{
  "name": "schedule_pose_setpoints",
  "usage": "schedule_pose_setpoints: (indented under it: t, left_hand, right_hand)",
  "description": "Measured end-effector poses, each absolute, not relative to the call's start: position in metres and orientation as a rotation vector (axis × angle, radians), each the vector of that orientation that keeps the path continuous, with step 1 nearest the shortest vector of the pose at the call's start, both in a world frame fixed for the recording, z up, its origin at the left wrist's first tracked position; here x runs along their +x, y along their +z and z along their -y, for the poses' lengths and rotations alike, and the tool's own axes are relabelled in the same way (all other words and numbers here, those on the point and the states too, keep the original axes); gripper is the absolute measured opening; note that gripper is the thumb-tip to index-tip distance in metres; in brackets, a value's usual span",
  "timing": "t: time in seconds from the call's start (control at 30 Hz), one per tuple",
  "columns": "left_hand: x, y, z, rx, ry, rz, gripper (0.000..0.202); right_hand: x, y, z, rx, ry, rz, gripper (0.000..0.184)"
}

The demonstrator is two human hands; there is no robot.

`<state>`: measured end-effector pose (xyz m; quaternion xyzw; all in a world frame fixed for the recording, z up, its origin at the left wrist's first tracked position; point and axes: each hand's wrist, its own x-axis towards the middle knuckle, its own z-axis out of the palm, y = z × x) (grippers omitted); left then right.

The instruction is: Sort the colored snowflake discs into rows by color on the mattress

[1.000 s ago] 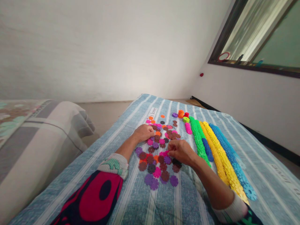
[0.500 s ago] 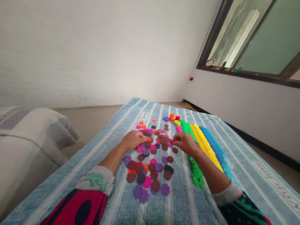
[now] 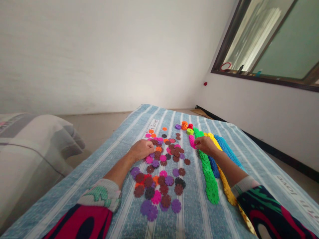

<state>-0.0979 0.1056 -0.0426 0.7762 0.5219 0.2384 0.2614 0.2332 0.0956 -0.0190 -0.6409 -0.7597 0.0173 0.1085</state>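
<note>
Loose flower-shaped plastic discs (image 3: 161, 176) in purple, brown, pink and orange lie scattered on a blue striped bedspread (image 3: 189, 219). My left hand (image 3: 142, 149) rests curled on the far part of that pile. My right hand (image 3: 205, 145) is pinched closed at the near end of a short pink row of discs (image 3: 191, 140). Beside it run long rows of joined discs: green (image 3: 208, 174), dark blue (image 3: 213, 165), yellow (image 3: 225, 187) and light blue (image 3: 228, 149); my right forearm lies across them.
Small stacks of orange (image 3: 184, 125), red (image 3: 190, 126) and green discs (image 3: 189, 131) stand at the far end of the rows. A folded grey and white quilt (image 3: 30, 156) sits at the left. A wall with a window (image 3: 271, 43) rises on the right.
My right hand lifted a pink disc from the loose pile and carried it rightward to the short pink row. My left hand stayed on the pile.
</note>
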Motion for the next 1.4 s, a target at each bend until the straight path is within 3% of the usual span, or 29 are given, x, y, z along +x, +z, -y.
schedule_pose_setpoints:
  t: [0.6,0.97,1.4]
  left_hand:
    - [-0.097,-0.042,-0.106,2.090,0.639,-1.426,0.025]
    - [-0.099,-0.045,-0.108,2.085,0.638,-1.413,0.027]
    - [-0.096,-0.042,-0.105,2.149,0.615,-1.421,0.027]
  right_hand:
    - [0.221,-0.015,-0.094,-2.055,-0.133,2.291,0.010]
    - [0.237,-0.014,-0.085,-2.031,-0.240,2.067,0.017]
    - [0.161,-0.029,0.011,-1.532,-0.058,2.251,0.020]
